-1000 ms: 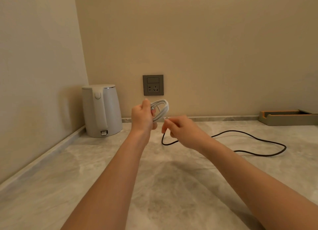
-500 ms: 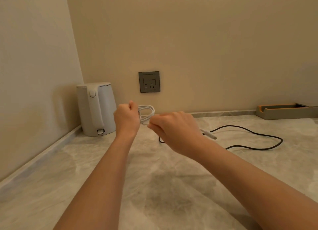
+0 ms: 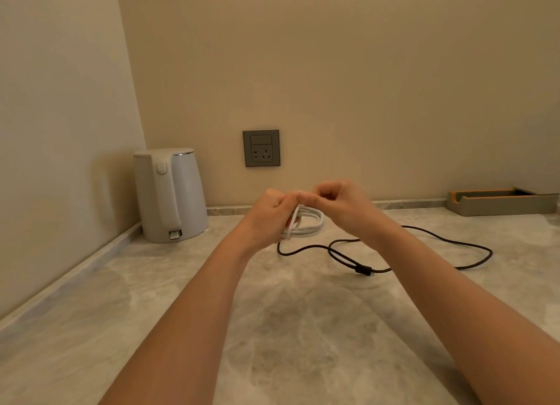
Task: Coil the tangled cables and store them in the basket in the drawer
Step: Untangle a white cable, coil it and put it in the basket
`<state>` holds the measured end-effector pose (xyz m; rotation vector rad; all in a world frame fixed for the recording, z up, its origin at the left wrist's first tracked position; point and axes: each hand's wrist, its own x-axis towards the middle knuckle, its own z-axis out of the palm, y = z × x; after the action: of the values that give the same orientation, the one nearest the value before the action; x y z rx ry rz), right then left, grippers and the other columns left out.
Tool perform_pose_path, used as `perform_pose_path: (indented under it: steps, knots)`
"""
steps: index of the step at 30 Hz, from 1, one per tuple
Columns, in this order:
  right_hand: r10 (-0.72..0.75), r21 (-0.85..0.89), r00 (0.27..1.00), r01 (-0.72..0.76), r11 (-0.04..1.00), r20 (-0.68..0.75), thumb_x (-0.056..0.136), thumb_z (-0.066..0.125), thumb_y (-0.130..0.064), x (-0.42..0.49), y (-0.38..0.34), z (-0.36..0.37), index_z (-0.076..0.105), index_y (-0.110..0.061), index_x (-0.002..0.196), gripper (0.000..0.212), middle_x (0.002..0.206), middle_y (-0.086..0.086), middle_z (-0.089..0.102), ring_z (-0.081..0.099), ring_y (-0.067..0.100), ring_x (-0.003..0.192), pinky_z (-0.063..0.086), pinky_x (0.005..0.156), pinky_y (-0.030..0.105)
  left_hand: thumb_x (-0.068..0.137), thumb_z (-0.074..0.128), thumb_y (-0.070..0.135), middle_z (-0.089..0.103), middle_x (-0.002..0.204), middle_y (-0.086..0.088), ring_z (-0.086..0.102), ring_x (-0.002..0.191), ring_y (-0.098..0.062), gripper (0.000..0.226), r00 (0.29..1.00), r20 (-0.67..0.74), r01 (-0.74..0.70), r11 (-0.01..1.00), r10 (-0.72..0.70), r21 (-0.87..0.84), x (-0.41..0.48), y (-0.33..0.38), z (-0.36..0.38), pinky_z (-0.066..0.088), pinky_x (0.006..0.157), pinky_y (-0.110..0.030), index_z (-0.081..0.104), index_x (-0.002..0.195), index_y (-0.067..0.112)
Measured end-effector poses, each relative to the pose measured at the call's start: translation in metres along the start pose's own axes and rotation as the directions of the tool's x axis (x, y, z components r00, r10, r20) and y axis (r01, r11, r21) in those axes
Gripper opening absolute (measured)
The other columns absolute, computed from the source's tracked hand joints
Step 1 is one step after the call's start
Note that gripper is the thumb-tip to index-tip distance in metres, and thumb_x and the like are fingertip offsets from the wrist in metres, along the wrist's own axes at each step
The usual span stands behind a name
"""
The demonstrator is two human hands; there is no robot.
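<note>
1. Both hands have come together since half a second ago: the left hand (image 3: 268, 213) and right hand (image 3: 342, 206) were apart then and now meet knuckle to knuckle.
2. White cable (image 3: 307, 223), which stuck out beside the left fist, now hangs just under the fingers of both hands, above the counter (image 3: 272, 329). Its loose plug end, seen behind the right wrist before, no longer shows.
3. Left fingers are curled round the coil's left end. Right fingers are curled and pinch the top of it, though the exact contact is blurred.
4. This cable is smooth, round cord gathered into several flat oval loops, with one strand crossing them near the left fingers.
5. Its long axis runs sideways from below the left fingers to below the right ones, and its left end dips lower.
6. Black cable (image 3: 439, 241) lies loose on the counter below and beyond the right fingers, thin and matte, in wide open curves. Its dark connector (image 3: 363, 270) lies nearer than the fingers.
7. Veined, polished stone makes up the counter.
8. Left of the fingers stands a white, tapered kettle (image 3: 169, 195); above them a grey square socket (image 3: 261, 147); far right a low tray (image 3: 500, 203).
</note>
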<state>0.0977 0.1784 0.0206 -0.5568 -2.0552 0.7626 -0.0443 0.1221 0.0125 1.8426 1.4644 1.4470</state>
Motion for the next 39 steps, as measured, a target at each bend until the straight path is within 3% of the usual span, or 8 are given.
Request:
perform_pose_path:
  steps: [6, 10, 15, 19, 23, 27, 33, 39]
  knots:
    - [0.179, 0.27, 0.984, -0.179, 0.946, 0.027, 0.097, 0.046, -0.036, -0.003, -0.002, 0.025, 0.057, -0.011, 0.069, 0.039, 0.046, -0.012, 0.042, 0.032, 0.003, 0.043, 0.027, 0.046, 0.018, 0.1, 0.034, 0.04, 0.038, 0.042, 0.005, 0.028, 0.032, -0.006, 0.053, 0.997, 0.004, 0.074, 0.915, -0.079, -0.396, -0.005, 0.006, -0.001, 0.023, 0.036, -0.014, 0.049, 0.062, 0.007]
    - [0.066, -0.014, 0.996, -0.066, 0.998, -0.054, 0.101, 0.04, -0.028, -0.007, -0.004, 0.045, 0.05, -0.015, 0.059, 0.044, 0.051, -0.003, 0.039, 0.031, 0.007, 0.045, 0.026, 0.049, 0.023, 0.097, 0.045, 0.033, 0.035, 0.04, 0.004, 0.026, 0.028, -0.006, 0.043, 0.957, -0.172, 0.117, 0.85, -0.235, -0.514, -0.002, 0.005, -0.006, 0.022, 0.035, -0.013, 0.048, 0.061, 0.01]
    - [0.045, -0.408, 0.982, 0.033, 0.912, 0.181, 0.099, 0.038, -0.019, -0.017, -0.011, 0.057, 0.059, -0.012, 0.085, 0.027, 0.068, -0.004, 0.052, 0.051, 0.017, 0.068, 0.041, 0.065, 0.034, 0.096, 0.039, 0.022, 0.036, 0.039, 0.003, 0.026, 0.029, -0.008, 0.033, 0.791, -0.41, 0.204, 0.828, -0.454, -0.523, 0.002, -0.005, -0.015, 0.023, 0.034, -0.016, 0.045, 0.065, 0.012]
    - [-0.059, -0.609, 0.969, 0.199, 0.768, 0.242, 0.102, 0.031, -0.031, -0.028, -0.025, 0.064, 0.048, -0.015, 0.083, 0.03, 0.074, 0.001, 0.052, 0.049, 0.026, 0.072, 0.037, 0.059, 0.034, 0.098, 0.033, 0.02, 0.043, 0.059, -0.005, 0.041, 0.05, -0.019, 0.037, 0.676, -0.588, 0.284, 0.894, -0.444, -0.348, 0.004, -0.019, -0.027, 0.031, 0.046, -0.025, 0.048, 0.065, 0.01]
    - [-0.288, -0.732, 0.929, 0.361, 0.578, 0.231, 0.102, 0.038, -0.032, -0.023, -0.036, 0.054, 0.043, -0.02, 0.077, 0.027, 0.078, 0.003, 0.061, 0.056, 0.029, 0.07, 0.031, 0.051, 0.032, 0.099, 0.036, 0.018, 0.044, 0.053, -0.006, 0.041, 0.054, -0.023, 0.048, 0.705, -0.686, 0.292, 0.955, -0.181, 0.049, 0.005, -0.025, -0.031, 0.032, 0.056, -0.031, 0.043, 0.052, 0.009]
    - [-0.488, -0.82, 0.865, 0.358, 0.446, 0.112, 0.079, 0.06, -0.035, -0.017, -0.028, 0.04, 0.057, -0.017, 0.059, 0.026, 0.054, -0.004, 0.056, 0.053, 0.023, 0.039, 0.002, 0.046, 0.014, 0.102, 0.034, 0.022, 0.042, 0.049, -0.004, 0.04, 0.047, -0.018, 0.054, 0.817, -0.576, 0.234, 0.902, 0.02, 0.364, 0.001, -0.021, -0.02, 0.027, 0.05, -0.033, 0.041, 0.049, 0.011]
    - [-0.359, -0.721, 0.933, 0.248, 0.647, -0.001, 0.089, 0.056, -0.047, -0.01, -0.008, 0.015, 0.065, -0.02, 0.077, 0.031, 0.069, -0.011, 0.053, 0.053, 0.017, 0.061, 0.036, 0.051, 0.029, 0.101, 0.038, 0.021, 0.034, 0.045, -0.001, 0.029, 0.043, -0.014, 0.055, 0.974, -0.219, 0.042, 0.902, 0.059, 0.429, 0.005, -0.021, -0.01, 0.024, 0.051, -0.032, 0.036, 0.046, 0.013]
    - [-0.151, -0.535, 0.988, 0.139, 0.833, 0.022, 0.087, 0.06, -0.045, -0.005, 0.004, 0.007, 0.062, -0.026, 0.069, 0.026, 0.054, -0.011, 0.049, 0.044, 0.005, 0.054, 0.032, 0.053, 0.029, 0.101, 0.041, 0.017, 0.033, 0.044, 0.004, 0.026, 0.036, -0.004, 0.053, 1.0, -0.002, -0.005, 0.96, 0.006, 0.279, 0.005, -0.019, -0.007, 0.028, 0.046, -0.026, 0.038, 0.048, 0.015]
